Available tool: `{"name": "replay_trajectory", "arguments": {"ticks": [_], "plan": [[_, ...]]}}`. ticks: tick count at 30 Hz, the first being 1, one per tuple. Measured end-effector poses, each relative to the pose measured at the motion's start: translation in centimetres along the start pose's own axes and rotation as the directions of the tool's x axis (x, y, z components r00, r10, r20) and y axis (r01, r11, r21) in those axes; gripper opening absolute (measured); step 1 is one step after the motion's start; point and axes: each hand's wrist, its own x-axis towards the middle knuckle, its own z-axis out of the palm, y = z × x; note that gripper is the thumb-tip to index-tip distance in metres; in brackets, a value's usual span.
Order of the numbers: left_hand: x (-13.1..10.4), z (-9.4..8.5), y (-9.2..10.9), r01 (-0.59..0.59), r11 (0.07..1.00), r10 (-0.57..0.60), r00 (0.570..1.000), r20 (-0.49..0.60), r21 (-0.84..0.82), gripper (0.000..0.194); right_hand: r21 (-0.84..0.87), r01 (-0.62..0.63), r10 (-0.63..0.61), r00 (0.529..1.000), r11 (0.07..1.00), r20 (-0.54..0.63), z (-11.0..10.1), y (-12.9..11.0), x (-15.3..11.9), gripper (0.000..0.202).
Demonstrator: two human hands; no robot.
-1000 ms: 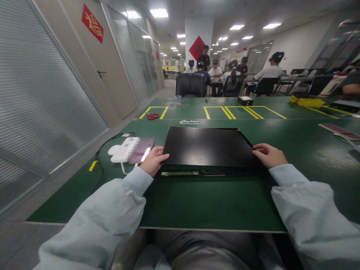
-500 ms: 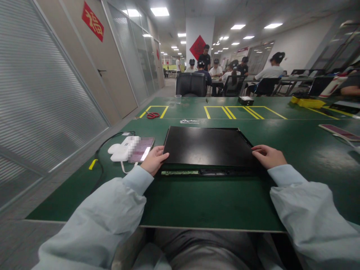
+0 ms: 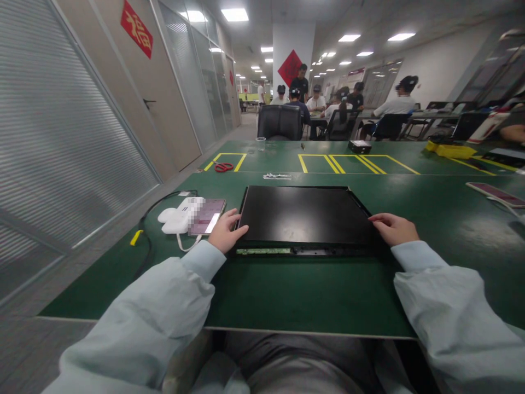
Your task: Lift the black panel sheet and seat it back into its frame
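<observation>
A black display panel (image 3: 303, 213) lies in a dark shallow frame (image 3: 361, 201) on the green table. My left hand (image 3: 225, 231) holds the panel's left edge, its thumb on the glossy top and its fingers along the side. At the opposite edge, my right hand (image 3: 394, 229) pinches the panel with thumb and fingertips, though the fingertips' undersides are hidden. Along the near side of the frame, below the panel, a green circuit strip (image 3: 262, 251) shows.
Left of the panel lie a phone (image 3: 213, 213), a white device (image 3: 176, 219) and a black cable (image 3: 148, 213). Red scissors (image 3: 223, 167), small white pieces (image 3: 277, 177), a clear cup (image 3: 260, 144) and a black box (image 3: 360, 146) sit farther back. People sit beyond the table.
The panel has settled slightly lower into the frame, with its far and left edges now inside the rim. The left fingers have spread a little; the right hand has barely moved.
</observation>
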Motion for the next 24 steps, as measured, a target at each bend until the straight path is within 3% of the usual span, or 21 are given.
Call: {"name": "replay_trajectory", "arguments": {"ticks": [8, 21, 24], "plan": [[-0.1, 0.0, -0.2, -0.06, 0.992, 0.054, 0.997, 0.061, 0.113, 0.033, 0.0, -0.051, 0.051, 0.998, 0.999, 0.021, -0.2, -0.2, 0.0, 0.015], [0.2, 0.3, -0.9, -0.139, 0.965, 0.126, 0.989, 0.072, 0.221, 0.03, -0.027, -0.042, 0.041, 0.998, 0.999, -0.055, -0.1, -1.0, -0.6, 0.009], [0.4, 0.2, -1.4, -0.182, 0.929, 0.154, 0.982, 0.112, 0.322, 0.031, -0.037, -0.072, 0.07, 0.996, 0.997, -0.053, -0.1, -1.2, -0.6, 0.011]]}}
